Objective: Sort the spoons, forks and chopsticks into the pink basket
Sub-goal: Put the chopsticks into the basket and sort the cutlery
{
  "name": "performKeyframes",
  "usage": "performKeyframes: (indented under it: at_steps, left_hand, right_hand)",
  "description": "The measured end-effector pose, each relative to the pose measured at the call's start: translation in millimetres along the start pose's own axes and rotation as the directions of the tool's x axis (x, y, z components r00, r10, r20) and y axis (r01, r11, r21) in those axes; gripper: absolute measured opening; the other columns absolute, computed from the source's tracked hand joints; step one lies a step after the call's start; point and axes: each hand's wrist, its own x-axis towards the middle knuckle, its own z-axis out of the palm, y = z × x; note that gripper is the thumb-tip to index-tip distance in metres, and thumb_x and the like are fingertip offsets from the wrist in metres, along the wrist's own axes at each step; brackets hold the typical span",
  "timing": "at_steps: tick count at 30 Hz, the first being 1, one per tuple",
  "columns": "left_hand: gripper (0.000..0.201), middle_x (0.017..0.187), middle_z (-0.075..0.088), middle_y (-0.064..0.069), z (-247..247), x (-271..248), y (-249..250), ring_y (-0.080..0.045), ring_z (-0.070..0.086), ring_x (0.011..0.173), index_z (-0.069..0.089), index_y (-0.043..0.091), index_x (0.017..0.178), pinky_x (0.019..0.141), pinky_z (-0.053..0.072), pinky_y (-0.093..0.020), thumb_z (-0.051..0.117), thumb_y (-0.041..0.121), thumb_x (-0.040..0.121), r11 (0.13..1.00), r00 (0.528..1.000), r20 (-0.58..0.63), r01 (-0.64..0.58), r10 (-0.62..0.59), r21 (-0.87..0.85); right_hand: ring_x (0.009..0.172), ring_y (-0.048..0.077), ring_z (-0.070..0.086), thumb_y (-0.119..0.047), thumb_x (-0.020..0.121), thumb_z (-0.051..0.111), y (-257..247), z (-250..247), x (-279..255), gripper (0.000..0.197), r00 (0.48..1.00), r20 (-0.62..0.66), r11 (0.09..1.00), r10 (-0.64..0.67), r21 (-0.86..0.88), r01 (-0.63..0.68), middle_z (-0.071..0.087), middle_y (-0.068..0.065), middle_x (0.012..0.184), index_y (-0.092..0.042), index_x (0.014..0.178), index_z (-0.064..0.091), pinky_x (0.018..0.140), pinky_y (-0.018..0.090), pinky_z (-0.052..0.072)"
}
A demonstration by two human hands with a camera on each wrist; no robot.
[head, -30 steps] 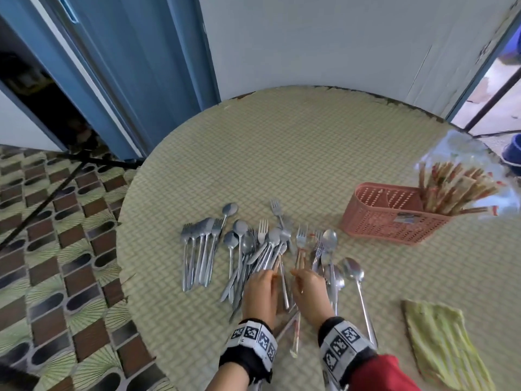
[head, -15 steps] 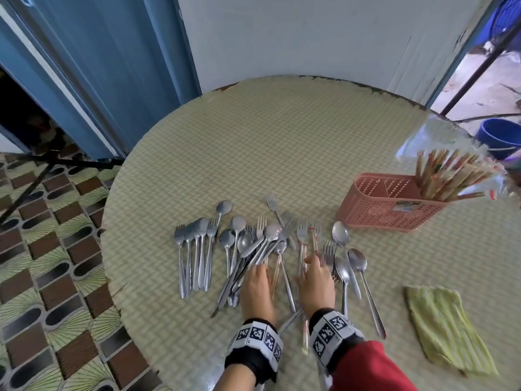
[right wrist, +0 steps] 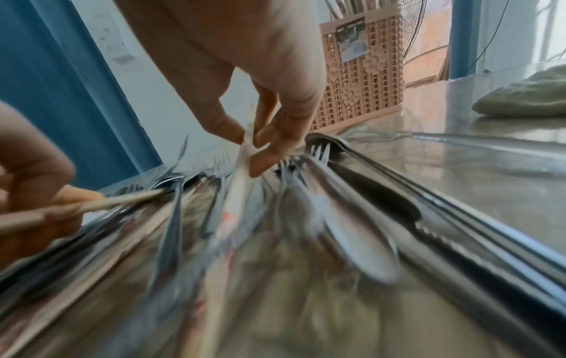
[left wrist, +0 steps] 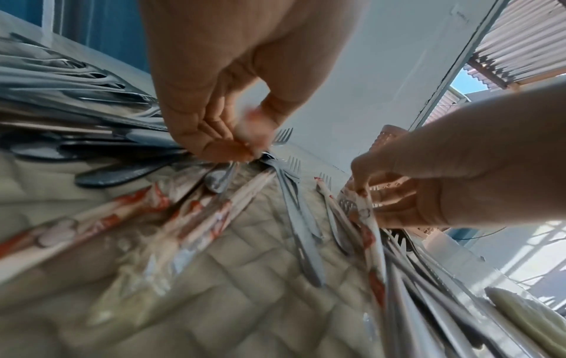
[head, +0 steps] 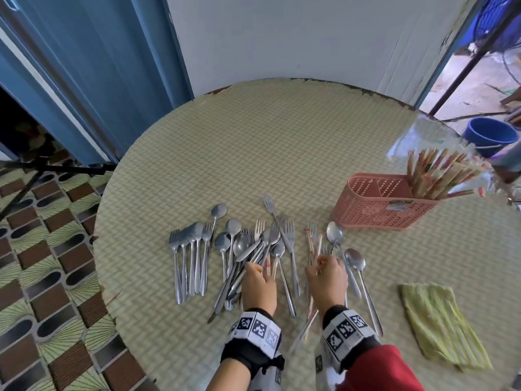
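Loose metal spoons and forks lie spread across the round table, mixed with paper-wrapped chopsticks. The pink basket stands to the right, with a bundle of wrapped chopsticks leaning in its right compartment. My left hand is over the middle of the pile and pinches a wrapped chopstick between thumb and fingers. My right hand is beside it and pinches other wrapped chopsticks, whose far ends point toward the basket.
A folded green cloth lies at the front right of the table. A blue bucket stands on the floor beyond the table's right edge. Patterned floor tiles and a blue door are to the left.
My hands have drawn apart: the right one has shifted to the right with its wrapped chopsticks, the left stays over the pile's middle. The head view has shifted a little.
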Motion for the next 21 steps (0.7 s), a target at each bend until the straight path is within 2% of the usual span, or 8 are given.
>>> performKeyframes:
  at_steps: [2,5,7,10,12,14,18,21]
  left_hand:
    - [0.004,0.087,0.059,-0.009,2,-1,1,-0.021,0.051,0.066,0.042,0.01,0.091,0.048,0.033,-0.026,0.041,0.013,0.094,1.0,1.0,0.006,-0.001,0.0,0.013]
    - [0.015,0.091,0.06,-0.005,7,-2,-5,-0.023,0.06,0.078,0.046,0.014,0.09,0.065,0.049,-0.034,0.052,0.028,0.09,0.997,0.999,0.039,-0.036,0.034,0.065]
    - [0.019,0.096,0.058,-0.002,11,-3,-10,-0.02,0.06,0.085,0.046,0.015,0.096,0.072,0.051,-0.034,0.06,0.022,0.085,0.98,0.988,0.02,-0.157,0.155,0.124]
    - [0.032,0.102,0.056,-0.002,14,-3,-13,-0.019,0.058,0.092,0.047,0.015,0.109,0.075,0.05,-0.03,0.062,0.005,0.082,0.943,0.957,0.002,-0.287,0.291,0.171]
    - [0.04,0.1,0.058,-0.002,14,1,-10,-0.019,0.059,0.091,0.043,0.017,0.111,0.074,0.049,-0.028,0.06,-0.002,0.08,0.947,0.966,0.011,-0.256,0.259,0.196]
    - [0.042,0.1,0.06,-0.004,13,5,-5,-0.021,0.061,0.093,0.04,0.016,0.111,0.076,0.05,-0.029,0.061,-0.002,0.079,0.969,0.986,0.012,-0.165,0.165,0.185]
    - [0.041,0.102,0.061,-0.005,9,11,9,-0.025,0.062,0.096,0.043,0.011,0.108,0.083,0.051,-0.035,0.07,0.008,0.077,0.994,0.997,0.077,-0.002,-0.006,0.11]
    - [0.025,0.09,0.061,-0.003,5,11,12,-0.023,0.062,0.085,0.051,0.01,0.095,0.077,0.05,-0.032,0.068,0.021,0.08,0.992,0.973,0.194,0.124,-0.122,0.001]
  right_hand:
    - [0.097,0.027,0.053,-0.009,0.082,0.059,-2,-5,7,0.025,0.999,0.027,0.999,-0.04,-0.033,0.041,0.055,0.011,0.108,-0.002,0.106,0.059,0.076,0.025,0.034]
    - [0.099,0.028,0.056,-0.008,0.081,0.057,-4,-5,17,0.025,0.993,0.08,0.984,-0.083,-0.149,0.094,0.058,0.012,0.109,-0.004,0.105,0.06,0.08,0.032,0.042]
    - [0.096,0.03,0.058,-0.008,0.083,0.055,-4,-3,20,0.02,0.991,0.106,0.967,-0.083,-0.232,0.105,0.057,0.011,0.11,-0.004,0.102,0.059,0.077,0.036,0.047]
    - [0.095,0.03,0.06,-0.009,0.085,0.054,-1,3,21,0.017,0.988,0.126,0.944,-0.084,-0.308,0.12,0.059,0.01,0.107,-0.005,0.101,0.058,0.075,0.04,0.052]
    - [0.095,0.03,0.061,-0.01,0.085,0.054,0,5,21,0.019,0.99,0.126,0.945,-0.069,-0.31,0.106,0.062,0.011,0.105,-0.007,0.104,0.056,0.073,0.038,0.051]
    - [0.097,0.031,0.061,-0.009,0.083,0.054,-1,6,21,0.024,0.99,0.132,0.949,-0.04,-0.305,0.079,0.063,0.011,0.104,-0.007,0.107,0.054,0.074,0.037,0.049]
    - [0.1,0.031,0.06,-0.012,0.077,0.06,-3,3,22,0.034,0.988,0.152,0.969,0.002,-0.243,0.036,0.063,0.011,0.103,-0.007,0.109,0.051,0.077,0.033,0.045]
    - [0.092,0.027,0.06,-0.017,0.077,0.062,-3,0,24,0.023,0.986,0.165,0.991,-0.022,-0.126,0.043,0.064,0.009,0.094,-0.005,0.096,0.061,0.07,0.027,0.04]
